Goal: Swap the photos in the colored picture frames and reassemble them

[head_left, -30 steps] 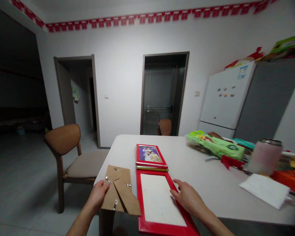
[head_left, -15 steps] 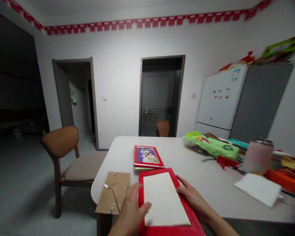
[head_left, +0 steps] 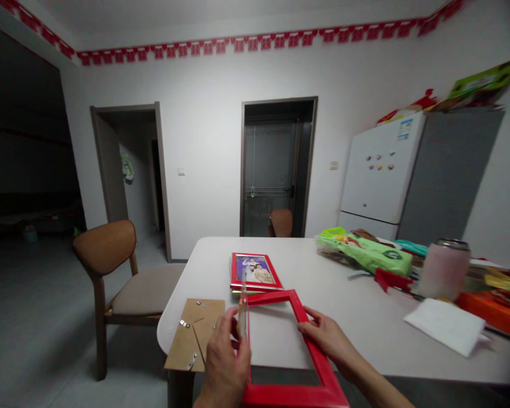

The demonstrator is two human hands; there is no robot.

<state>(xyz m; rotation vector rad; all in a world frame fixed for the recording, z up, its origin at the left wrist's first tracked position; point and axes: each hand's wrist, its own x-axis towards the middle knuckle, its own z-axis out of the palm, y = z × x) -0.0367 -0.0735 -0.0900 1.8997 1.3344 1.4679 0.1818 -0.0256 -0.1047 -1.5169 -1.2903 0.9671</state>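
Note:
My right hand [head_left: 327, 338] grips the right side of a red picture frame [head_left: 292, 394], which tilts over the table's near edge. The frame's opening is see-through, with the white tabletop showing behind it. At the frame's left side, my left hand [head_left: 227, 354] is closed on a thin sheet [head_left: 243, 309] standing nearly edge-on; its face is hardly visible. Just beyond lies another red picture frame [head_left: 255, 271] with a photo, stacked on something. Left of my left hand is a brown backing board [head_left: 191, 328] with metal clips, partly covered by that hand.
On the white table [head_left: 323, 283], to the right, are a green packet [head_left: 365, 252], a pink jar [head_left: 446, 269], white folded paper [head_left: 444, 326] and an orange box [head_left: 497, 309]. A wooden chair [head_left: 106, 243] stands left of the table. Beyond is a fridge [head_left: 380, 170].
The white sheet that lay in the red frame has been lifted out and turned on edge by my left hand. The frame's opening is now bare. My right hand keeps its hold.

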